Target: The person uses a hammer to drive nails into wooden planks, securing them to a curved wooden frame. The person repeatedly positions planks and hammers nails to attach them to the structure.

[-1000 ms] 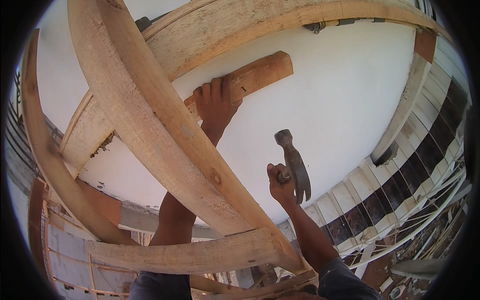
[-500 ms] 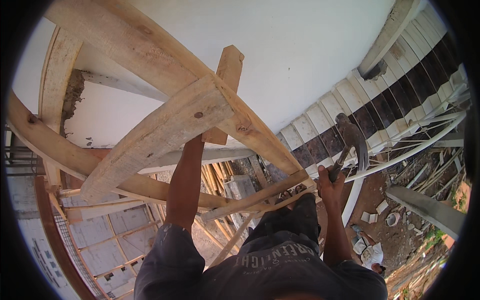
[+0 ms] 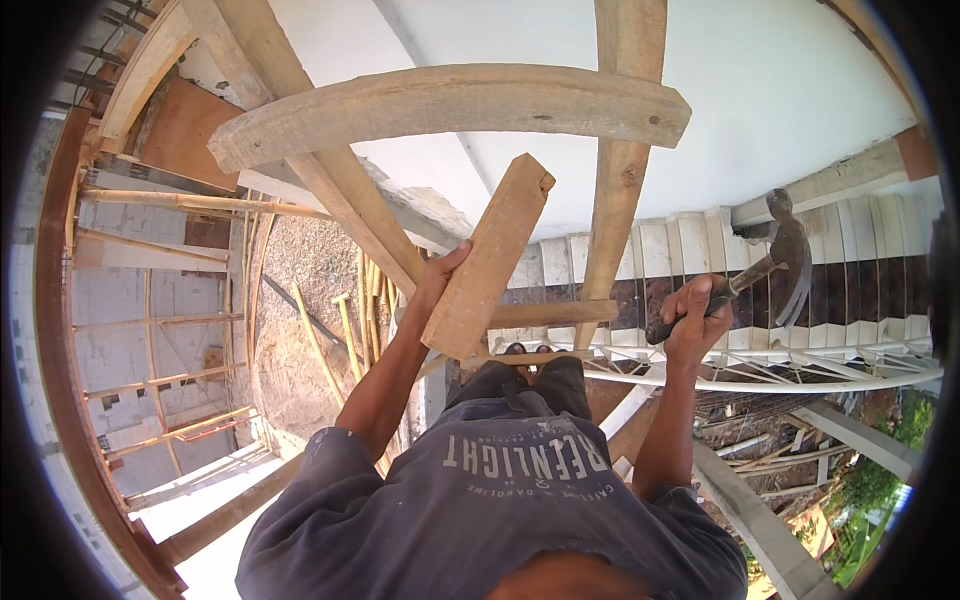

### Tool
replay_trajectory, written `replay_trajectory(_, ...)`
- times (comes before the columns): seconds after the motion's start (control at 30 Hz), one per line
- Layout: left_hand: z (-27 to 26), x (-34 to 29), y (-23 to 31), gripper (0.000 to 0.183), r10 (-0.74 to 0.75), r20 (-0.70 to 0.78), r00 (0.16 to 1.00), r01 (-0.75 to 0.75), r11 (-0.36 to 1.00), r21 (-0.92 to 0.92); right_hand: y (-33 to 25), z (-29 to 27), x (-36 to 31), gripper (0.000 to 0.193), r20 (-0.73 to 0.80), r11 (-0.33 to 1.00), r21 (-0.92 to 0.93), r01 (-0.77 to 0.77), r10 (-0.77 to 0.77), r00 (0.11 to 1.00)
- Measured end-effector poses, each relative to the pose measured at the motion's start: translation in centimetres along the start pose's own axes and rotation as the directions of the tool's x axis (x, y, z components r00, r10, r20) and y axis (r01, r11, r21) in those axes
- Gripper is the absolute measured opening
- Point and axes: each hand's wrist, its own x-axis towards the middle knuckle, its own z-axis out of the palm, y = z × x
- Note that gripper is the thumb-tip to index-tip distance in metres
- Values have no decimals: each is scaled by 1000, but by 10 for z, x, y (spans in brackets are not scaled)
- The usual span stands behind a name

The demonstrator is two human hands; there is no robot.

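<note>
My left hand grips a short wooden block by its left edge, the fingers partly hidden behind it. The block slants up to the right, just below a thick wooden crosspiece. That crosspiece spans two long timber beams, a left one and a right one. In my right hand, closed round its dark handle, is a claw hammer, its metal head held up and to the right, touching nothing that I can see.
My feet stand by a lower wooden crosspiece. On the right are a staircase far below, a curved white metal railing and concrete beams. A white wall rises ahead. Bamboo poles and gravelly ground show at left.
My view has turned. The wooden block, earlier largely behind the timbers, now shows whole in my left hand in front of me. The hammer stays in my right hand, now more tilted rightward.
</note>
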Motion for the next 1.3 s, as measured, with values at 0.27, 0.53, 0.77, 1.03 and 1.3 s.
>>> replay_trajectory(0.27,-25,-131,-57,66,-90,-76,993,84,994,-74,-103,93,37,39,294,949,195,249,-299,908)
replay_trajectory(0.53,-45,-175,-83,76,283,15,959,-263,910,-321,-119,169,52,41,426,839,-156,521,-418,802)
replay_trajectory(0.77,4,-178,-15,78,645,-96,758,-604,638,-478,-150,202,65,44,496,437,-315,843,-681,539)
replay_trajectory(1.03,29,-169,75,80,789,-190,585,-790,501,-354,-153,209,84,51,601,726,-430,537,-215,770)
replay_trajectory(1.3,19,-155,101,64,830,-541,135,-977,203,67,-154,210,84,51,592,751,-385,536,-244,768)
